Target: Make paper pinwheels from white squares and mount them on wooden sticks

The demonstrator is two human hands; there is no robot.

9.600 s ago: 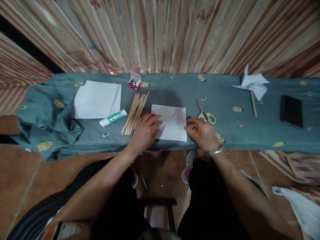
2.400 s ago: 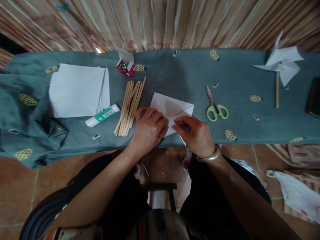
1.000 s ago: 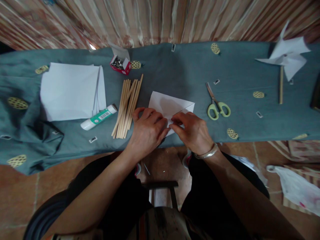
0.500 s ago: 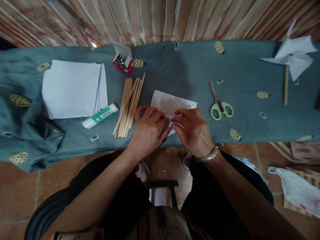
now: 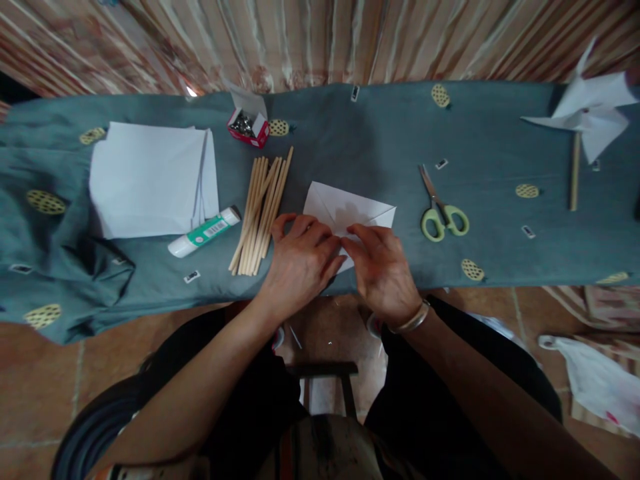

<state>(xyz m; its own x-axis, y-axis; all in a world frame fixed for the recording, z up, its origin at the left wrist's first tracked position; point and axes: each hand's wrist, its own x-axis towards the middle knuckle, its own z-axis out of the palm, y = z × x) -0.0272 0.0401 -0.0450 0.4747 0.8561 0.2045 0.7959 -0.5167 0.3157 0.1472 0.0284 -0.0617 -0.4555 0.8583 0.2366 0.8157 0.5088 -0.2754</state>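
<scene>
A square of white paper [image 5: 345, 201] lies on the cloth before me, with crease or cut lines running in from its upper corners. My left hand [image 5: 303, 257] covers its left side, fingers curled and tips pressed on the paper near the middle. From the other side, my right hand [image 5: 383, 267], a silver bangle at its wrist, pinches the paper close to the left fingertips. The hands hide the paper's lower part. Left of my left hand lies a bunch of wooden sticks [image 5: 260, 213]. Scissors with green handles [image 5: 445, 222] lie to the right.
A glue stick [image 5: 205, 232] rests beside a stack of white paper [image 5: 150, 177] at the left. Behind the sticks stands an open red box [image 5: 249, 129] of small metal pieces. A paper pinwheel [image 5: 593, 110] on a stick lies at the far right. Curtains hang behind the table.
My right hand has shifted slightly, its fingers drawing closer to the left fingertips, and more of the paper's lines show. The left hand stays nearly in place.
</scene>
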